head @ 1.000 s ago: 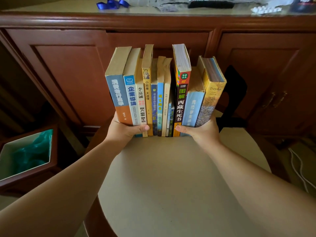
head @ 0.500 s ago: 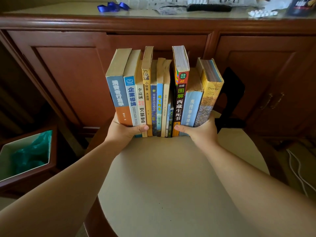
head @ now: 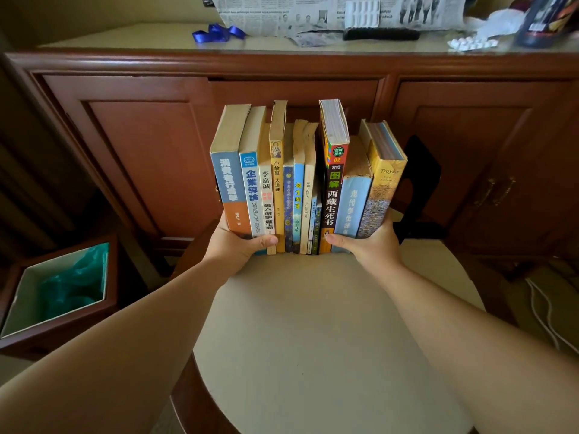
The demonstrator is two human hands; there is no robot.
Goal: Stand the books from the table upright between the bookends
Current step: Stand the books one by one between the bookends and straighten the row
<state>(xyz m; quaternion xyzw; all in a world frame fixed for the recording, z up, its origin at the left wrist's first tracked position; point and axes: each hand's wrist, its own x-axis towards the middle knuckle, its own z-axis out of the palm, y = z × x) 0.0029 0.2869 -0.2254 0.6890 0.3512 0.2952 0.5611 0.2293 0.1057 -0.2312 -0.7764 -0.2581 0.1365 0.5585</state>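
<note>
A row of several books (head: 300,189) stands upright at the far edge of the round beige table (head: 329,333), spines towards me. My left hand (head: 238,245) grips the bottom of the leftmost books, thumb across their spines. My right hand (head: 366,242) clasps the bottom of the rightmost books, among them a yellow one marked Troyka (head: 383,186). A black metal bookend (head: 418,183) stands just right of the row, a small gap between them. Any left bookend is hidden behind the books.
A dark wooden cabinet (head: 150,158) rises right behind the table; its top holds a newspaper (head: 313,14), a blue ribbon (head: 217,32) and blister packs (head: 471,42). A wooden bin (head: 59,296) with a green liner stands at the left. White cables (head: 545,321) lie on the floor at the right.
The view has tilted up a little, showing more of the cabinet top. Both hands keep their hold and the row of books has shifted slightly to the left, away from the black bookend.
</note>
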